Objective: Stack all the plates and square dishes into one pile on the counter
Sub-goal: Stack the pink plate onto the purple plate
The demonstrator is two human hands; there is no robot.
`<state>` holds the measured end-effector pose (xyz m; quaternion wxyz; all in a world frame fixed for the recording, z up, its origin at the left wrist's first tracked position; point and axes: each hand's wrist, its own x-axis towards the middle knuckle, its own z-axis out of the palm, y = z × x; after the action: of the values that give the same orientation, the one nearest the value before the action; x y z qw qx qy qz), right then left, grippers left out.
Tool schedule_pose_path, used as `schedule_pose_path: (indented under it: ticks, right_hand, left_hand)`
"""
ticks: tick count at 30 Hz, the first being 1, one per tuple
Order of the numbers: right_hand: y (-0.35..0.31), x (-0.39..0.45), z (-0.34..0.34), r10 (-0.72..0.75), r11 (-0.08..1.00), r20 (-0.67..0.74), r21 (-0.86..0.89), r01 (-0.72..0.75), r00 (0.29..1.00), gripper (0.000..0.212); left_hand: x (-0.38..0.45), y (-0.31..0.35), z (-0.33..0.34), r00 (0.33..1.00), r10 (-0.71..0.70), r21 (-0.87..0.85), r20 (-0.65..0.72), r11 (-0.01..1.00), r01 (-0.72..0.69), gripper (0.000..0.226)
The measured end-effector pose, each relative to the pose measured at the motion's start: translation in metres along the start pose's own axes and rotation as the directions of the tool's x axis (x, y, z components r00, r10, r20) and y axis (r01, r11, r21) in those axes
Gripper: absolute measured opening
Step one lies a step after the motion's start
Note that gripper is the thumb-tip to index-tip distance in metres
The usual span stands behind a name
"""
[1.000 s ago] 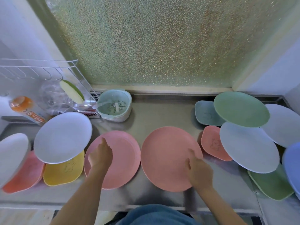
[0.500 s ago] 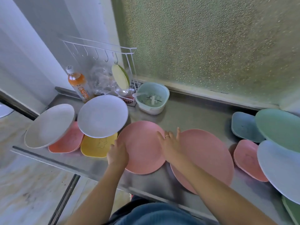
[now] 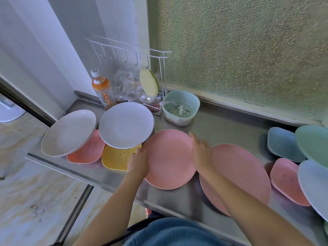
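Two round pink plates lie on the steel counter (image 3: 227, 125). My left hand (image 3: 138, 161) grips the left rim of the left pink plate (image 3: 168, 157), and my right hand (image 3: 201, 153) rests on its right rim, fingers spread. That plate looks slightly raised at its near edge. The right pink plate (image 3: 243, 173) lies flat beside it. At the left, two white plates (image 3: 126, 126) (image 3: 69, 133) lean on a coral square dish (image 3: 88, 150) and a yellow square dish (image 3: 117, 158). At the right sit a blue square dish (image 3: 282, 143), a pink square dish (image 3: 285, 180), a green plate (image 3: 312, 141) and a pale blue plate (image 3: 314, 185).
A mint strainer basket (image 3: 181, 107) stands at the back of the counter. A white wire rack (image 3: 131, 52) with hooks, an orange drink bottle (image 3: 102, 89), a clear bag and a hanging yellow-green disc fill the back left corner. Frosted glass rises behind. The counter's front edge is close to my body.
The view has swung left. My right hand left the right pink plate and crossed to the left pink plate's right rim. My left hand slid to that plate's left rim.
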<state>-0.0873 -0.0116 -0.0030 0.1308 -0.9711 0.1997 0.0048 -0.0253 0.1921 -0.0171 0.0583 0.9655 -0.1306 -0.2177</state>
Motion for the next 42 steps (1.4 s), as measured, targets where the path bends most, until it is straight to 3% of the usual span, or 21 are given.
schedule_pose_path:
  ticks: [4, 10, 13, 15, 17, 20, 23, 27, 29, 32, 37, 42]
  right_hand:
    - [-0.008, 0.005, -0.01, -0.011, 0.995, -0.041, 0.095, 0.015, 0.999, 0.057]
    - [0.029, 0.004, -0.023, 0.076, 0.976, -0.139, 0.213, -0.045, 0.987, 0.057]
    - [0.063, -0.009, -0.034, 0.139, 0.954, -0.179, 0.29, -0.083, 0.974, 0.051]
    - [0.092, -0.024, -0.042, 0.211, 0.944, -0.141, 0.284, -0.165, 0.967, 0.047]
    - [0.125, -0.042, -0.045, 0.266, 0.952, -0.136, 0.192, -0.238, 0.954, 0.046]
    - [0.159, -0.067, -0.042, 0.358, 0.917, -0.18, 0.252, -0.309, 0.916, 0.043]
    - [0.186, -0.09, -0.037, 0.441, 0.89, -0.178, 0.218, -0.402, 0.88, 0.04]
    - [0.208, -0.115, -0.035, 0.436, 0.9, -0.085, 0.049, -0.433, 0.896, 0.044]
    - [0.214, -0.118, -0.029, 0.421, 0.907, -0.077, 0.023, -0.42, 0.904, 0.056]
    - [0.219, -0.117, -0.019, 0.419, 0.904, -0.082, -0.06, -0.424, 0.904, 0.042]
    - [0.22, -0.113, -0.018, 0.393, 0.902, -0.027, -0.181, -0.391, 0.919, 0.053]
    - [0.215, -0.115, -0.016, 0.413, 0.894, -0.019, -0.182, -0.41, 0.91, 0.055]
  left_hand:
    - [0.002, 0.003, -0.002, 1.0, -0.003, -0.051, 0.01, 0.999, 0.003, 0.035]
    - [0.004, 0.028, -0.012, 0.996, -0.023, -0.294, -0.081, 0.956, -0.002, 0.031]
    - [0.009, 0.051, -0.009, 0.984, 0.082, -0.215, -0.158, 0.97, -0.116, 0.031]
    - [0.011, 0.07, -0.009, 0.989, 0.094, -0.313, -0.115, 0.941, -0.126, 0.024]
    - [0.01, 0.091, -0.01, 0.981, 0.187, -0.376, 0.046, 0.913, -0.157, 0.023]
    - [0.0, 0.124, -0.008, 0.928, 0.313, -0.259, 0.204, 0.931, -0.257, 0.037]
    - [-0.004, 0.155, 0.004, 0.911, 0.362, -0.123, 0.197, 0.931, -0.343, 0.04]
    - [-0.005, 0.18, 0.019, 0.888, 0.406, 0.058, 0.215, 0.902, -0.427, 0.039]
    - [-0.005, 0.184, 0.023, 0.894, 0.4, 0.125, 0.2, 0.895, -0.428, 0.038]
    - [-0.004, 0.188, 0.028, 0.908, 0.384, 0.169, 0.167, 0.896, -0.41, 0.036]
    - [-0.006, 0.187, 0.032, 0.937, 0.331, 0.156, 0.109, 0.926, -0.345, 0.032]
    - [-0.008, 0.186, 0.035, 0.951, 0.3, 0.171, 0.076, 0.936, -0.309, 0.029]
